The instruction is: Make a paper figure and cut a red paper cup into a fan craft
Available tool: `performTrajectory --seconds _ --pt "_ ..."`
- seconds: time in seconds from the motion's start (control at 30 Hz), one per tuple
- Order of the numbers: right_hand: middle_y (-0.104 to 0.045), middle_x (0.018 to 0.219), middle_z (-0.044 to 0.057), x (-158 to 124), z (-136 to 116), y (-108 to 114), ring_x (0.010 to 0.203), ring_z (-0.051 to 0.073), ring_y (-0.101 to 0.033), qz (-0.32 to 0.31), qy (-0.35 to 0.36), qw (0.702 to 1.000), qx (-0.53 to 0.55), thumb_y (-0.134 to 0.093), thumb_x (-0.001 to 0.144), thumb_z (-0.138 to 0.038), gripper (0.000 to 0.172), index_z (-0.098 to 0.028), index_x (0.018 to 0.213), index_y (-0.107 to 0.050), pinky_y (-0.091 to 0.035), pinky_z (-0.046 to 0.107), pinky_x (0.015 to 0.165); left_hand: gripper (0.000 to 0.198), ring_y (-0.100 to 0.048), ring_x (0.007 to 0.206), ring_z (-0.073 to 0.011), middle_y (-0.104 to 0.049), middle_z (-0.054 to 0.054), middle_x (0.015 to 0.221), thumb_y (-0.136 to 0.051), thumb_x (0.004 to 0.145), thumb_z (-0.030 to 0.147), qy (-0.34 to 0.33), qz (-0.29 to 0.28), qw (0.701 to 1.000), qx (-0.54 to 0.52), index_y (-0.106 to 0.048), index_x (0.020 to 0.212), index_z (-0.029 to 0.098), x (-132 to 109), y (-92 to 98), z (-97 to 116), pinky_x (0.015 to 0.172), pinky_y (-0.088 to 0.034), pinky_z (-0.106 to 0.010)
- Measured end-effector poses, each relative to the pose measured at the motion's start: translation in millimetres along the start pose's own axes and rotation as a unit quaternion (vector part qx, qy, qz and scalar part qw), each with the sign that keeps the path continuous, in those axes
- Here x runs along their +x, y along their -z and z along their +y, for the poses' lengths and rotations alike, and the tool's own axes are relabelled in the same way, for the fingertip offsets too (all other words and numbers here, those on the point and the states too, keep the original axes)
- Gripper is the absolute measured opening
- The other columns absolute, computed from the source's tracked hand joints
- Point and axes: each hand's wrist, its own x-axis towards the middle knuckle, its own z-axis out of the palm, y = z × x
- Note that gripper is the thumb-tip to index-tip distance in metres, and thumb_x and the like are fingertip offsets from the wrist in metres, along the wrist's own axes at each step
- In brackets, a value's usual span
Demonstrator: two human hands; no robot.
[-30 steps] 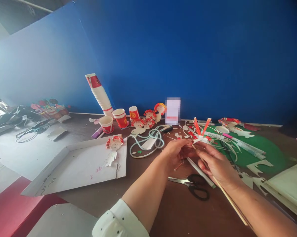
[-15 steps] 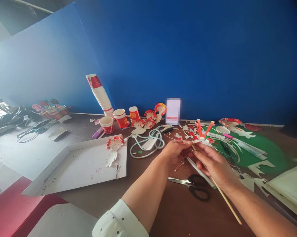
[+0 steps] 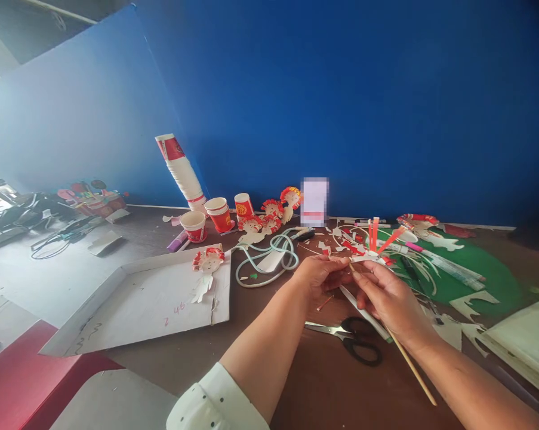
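Observation:
Fingertips of my left hand (image 3: 323,276) are pinched at the left end of a cut paper-cup piece (image 3: 368,257) with upright red strips. My right hand (image 3: 390,298) is closed on the same piece and on a thin wooden stick (image 3: 411,364), which slants down past my wrist toward the lower right. Part of the piece is hidden behind my fingers. Black-handled scissors (image 3: 361,346) lie with blades apart on the table below my hands. A white strip-like tool (image 3: 365,313) lies partly under my right hand.
A shallow white box lid (image 3: 135,304) at left carries a paper figure (image 3: 208,263). Behind stand red-and-white paper cups (image 3: 193,226), a tall cup stack (image 3: 182,173) and more paper figures (image 3: 269,224). A coiled pale cable (image 3: 291,263), paper scraps and markers (image 3: 448,269) lie about.
The red strips of the cup piece have swung to the right and slightly down. Both hands stay nearly in place, and the stick has shifted very slightly.

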Motion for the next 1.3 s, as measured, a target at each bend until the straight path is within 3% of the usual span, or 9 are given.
performTrajectory --seconds 0.2,0.4,0.63,0.9,1.1,1.3 --pt "-0.065 0.065 0.000 3.1 4.7 2.1 0.042 0.012 -0.050 -0.010 0.025 0.999 -0.025 -0.057 0.081 -0.052 0.039 -0.024 0.109 -0.056 -0.027 0.021 0.035 0.007 -0.064 0.057 -0.0105 -0.067 -0.005 0.067 -0.067 0.078 0.014 0.015 0.013 1.000 0.004 -0.067 0.072 0.009 -2.7 -3.2 2.7 0.056 -0.050 -0.018" --pt "-0.060 0.052 -0.003 1.4 2.0 1.5 0.034 0.009 -0.041 -0.014 0.045 0.996 -0.082 -0.052 0.085 -0.050 0.032 -0.022 0.101 -0.056 -0.025 0.022 0.035 0.010 -0.062 0.055 -0.0095 -0.064 -0.004 0.063 -0.066 0.078 0.009 -0.010 0.013 1.000 -0.009 -0.065 0.068 0.008 -4.5 -7.0 1.8 0.061 -0.051 -0.019" --pt "-0.065 0.058 -0.002 3.8 7.7 2.7 0.039 0.012 -0.050 -0.016 0.058 0.994 -0.094 -0.052 0.086 -0.048 0.032 -0.023 0.106 -0.054 -0.027 0.023 0.036 0.011 -0.063 0.060 -0.0101 -0.065 -0.003 0.069 -0.075 0.072 0.016 0.019 0.042 0.999 0.004 -0.066 0.074 0.009 -3.3 -6.6 1.4 0.062 -0.048 -0.021" --pt "-0.059 0.049 -0.004 3.8 6.3 2.1 0.037 0.014 -0.052 -0.012 0.054 0.995 -0.087 -0.053 0.084 -0.051 0.036 -0.023 0.107 -0.057 -0.032 0.025 0.037 0.013 -0.061 0.057 -0.0090 -0.064 -0.003 0.065 -0.075 0.071 0.015 0.018 0.076 0.997 0.017 -0.063 0.071 0.011 -8.8 -11.4 4.7 0.057 -0.046 -0.019" --pt "-0.059 0.047 -0.004 6.1 7.0 5.5 0.037 0.015 -0.053 0.004 0.056 0.994 -0.096 -0.053 0.084 -0.051 0.037 -0.022 0.105 -0.059 -0.036 0.025 0.039 0.009 -0.064 0.059 -0.0103 -0.067 -0.005 0.069 -0.073 0.074 0.017 -0.002 0.035 0.999 0.007 -0.067 0.073 0.010 -6.9 -9.0 3.1 0.054 -0.046 -0.017" --pt "-0.067 0.061 -0.001 6.8 9.2 7.0 0.043 0.014 -0.057 0.005 0.055 0.996 -0.076 -0.055 0.083 -0.052 0.034 -0.023 0.101 -0.057 -0.035 0.024 0.038 0.005 -0.064 0.057 -0.0109 -0.067 -0.005 0.065 -0.069 0.075 0.010 -0.005 0.026 1.000 -0.001 -0.067 0.071 0.009 -5.1 -8.1 2.4 0.057 -0.049 -0.018"
